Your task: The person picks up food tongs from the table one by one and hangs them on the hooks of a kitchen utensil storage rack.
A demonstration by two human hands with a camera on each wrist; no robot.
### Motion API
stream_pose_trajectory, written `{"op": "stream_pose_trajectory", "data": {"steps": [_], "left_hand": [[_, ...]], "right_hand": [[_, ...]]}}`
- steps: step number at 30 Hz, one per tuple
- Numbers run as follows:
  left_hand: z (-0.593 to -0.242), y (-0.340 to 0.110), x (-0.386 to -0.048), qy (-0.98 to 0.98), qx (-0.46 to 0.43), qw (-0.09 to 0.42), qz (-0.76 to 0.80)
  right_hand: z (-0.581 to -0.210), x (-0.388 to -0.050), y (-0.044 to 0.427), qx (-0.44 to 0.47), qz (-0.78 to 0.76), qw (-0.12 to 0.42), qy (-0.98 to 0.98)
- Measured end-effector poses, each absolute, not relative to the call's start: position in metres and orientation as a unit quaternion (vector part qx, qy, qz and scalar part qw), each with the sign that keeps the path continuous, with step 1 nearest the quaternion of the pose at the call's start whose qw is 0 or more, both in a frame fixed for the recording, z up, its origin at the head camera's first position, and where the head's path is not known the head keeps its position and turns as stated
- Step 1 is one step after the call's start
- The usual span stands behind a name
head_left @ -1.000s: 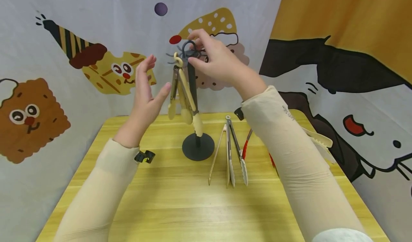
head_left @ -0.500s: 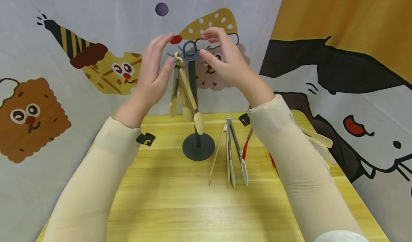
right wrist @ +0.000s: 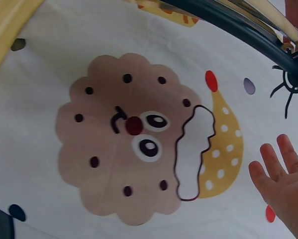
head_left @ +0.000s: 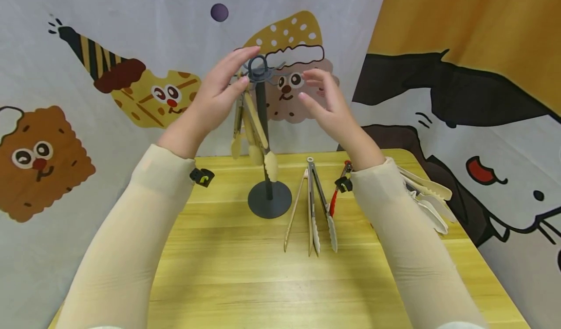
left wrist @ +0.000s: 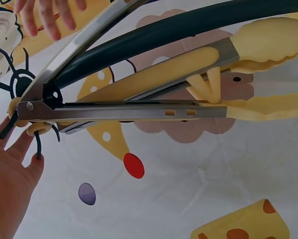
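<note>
I see the yellow tongs (head_left: 256, 119) hanging at the left of the black stand (head_left: 261, 100), on the table's (head_left: 263, 280) far side. The left hand (head_left: 219, 93) is at the hooks (left wrist: 9, 127), fingers extended, thumb touching a hook's tip. The right hand (head_left: 330, 107) is apart to the right, fingers loosely spread. Rightward I have steel tongs (head_left: 311, 197), red tongs (head_left: 334, 202) and pale tongs (head_left: 431, 188).

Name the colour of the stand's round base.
Dark grey; the base shows best in the head view.
</note>
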State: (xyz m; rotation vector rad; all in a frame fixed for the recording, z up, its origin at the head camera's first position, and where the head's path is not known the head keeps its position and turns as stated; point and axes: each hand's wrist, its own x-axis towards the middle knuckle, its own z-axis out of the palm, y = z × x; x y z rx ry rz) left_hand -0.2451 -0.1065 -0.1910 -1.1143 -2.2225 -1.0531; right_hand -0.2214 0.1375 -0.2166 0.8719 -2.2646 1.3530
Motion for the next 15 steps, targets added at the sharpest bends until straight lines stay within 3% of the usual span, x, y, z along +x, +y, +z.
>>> {"op": "stream_pose_trajectory", "data": {"steps": [15], "left_hand": [[-0.198,-0.11,-0.254,-0.83,-0.405,0.222,-0.312]], "right_hand": [[-0.282,-0.235,0.167,0.258,0.499,0.105,-0.821]]}}
